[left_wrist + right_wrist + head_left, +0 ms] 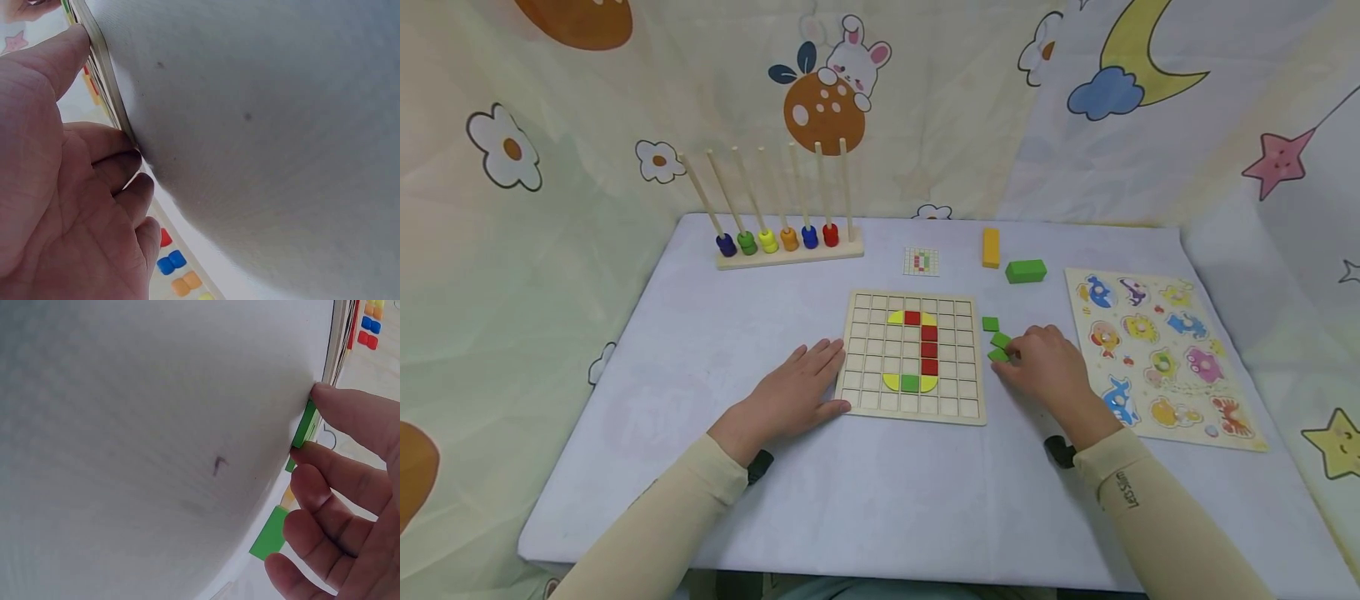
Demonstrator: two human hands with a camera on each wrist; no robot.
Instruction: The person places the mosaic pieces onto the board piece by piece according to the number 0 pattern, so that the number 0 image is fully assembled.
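A wooden grid board (868, 400) lies mid-table, with red squares, yellow rounded corner pieces and one green square set in its cells. My left hand (793, 390) rests at the board's left edge, fingers fairly straight and thumb at the near corner. In the left wrist view, fingertips touch the board's side (111, 81). Right of the board, my right hand (1051, 367) pinches a green square tile (305, 425) between thumb and index finger; its other fingers are loosely bent. Two more green tiles lie just beyond, the farther tile (990, 323) apart and the nearer tile (1001, 340) by the fingertips.
A small pattern card (921, 262) lies behind the board. Farther right are a yellow block (991, 248) and a green block (1026, 272). An animal puzzle board (1165, 350) lies at the right. A peg stand with colored beads (790, 257) stands back left.
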